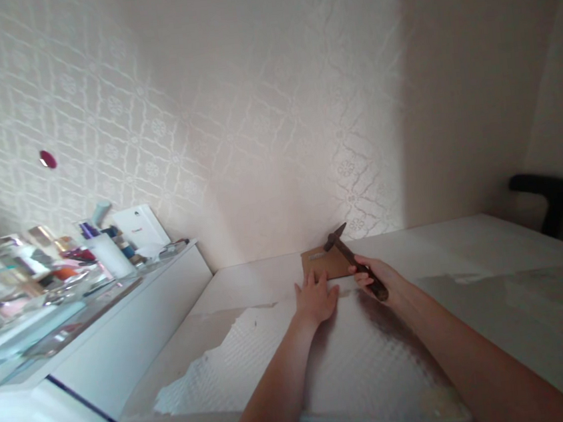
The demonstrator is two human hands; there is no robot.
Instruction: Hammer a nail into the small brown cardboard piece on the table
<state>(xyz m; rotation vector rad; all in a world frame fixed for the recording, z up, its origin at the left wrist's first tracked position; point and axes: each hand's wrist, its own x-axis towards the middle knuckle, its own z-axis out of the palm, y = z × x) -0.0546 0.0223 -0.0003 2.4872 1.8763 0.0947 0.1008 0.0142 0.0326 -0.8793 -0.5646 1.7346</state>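
Observation:
A brown piece of board (335, 265) lies on the white table (258, 274) close to the wall, with a small pale row of something (317, 256) on its upper left part. My left hand (317, 299) lies flat with fingers spread, its fingertips on the board's near edge. In my right hand (376, 278) is a hammer (347, 252), gripped by its wooden handle. The dark hammer head is over the upper middle of the board; whether it touches the board I cannot tell.
A white textured sheet (236, 357) covers part of the table in front of me. To the left, a white cabinet (157, 325) carries several bottles, a white box (141, 227) and other small items. Patterned wallpaper (264, 139) stands behind; a black chair part (556, 192) is at right.

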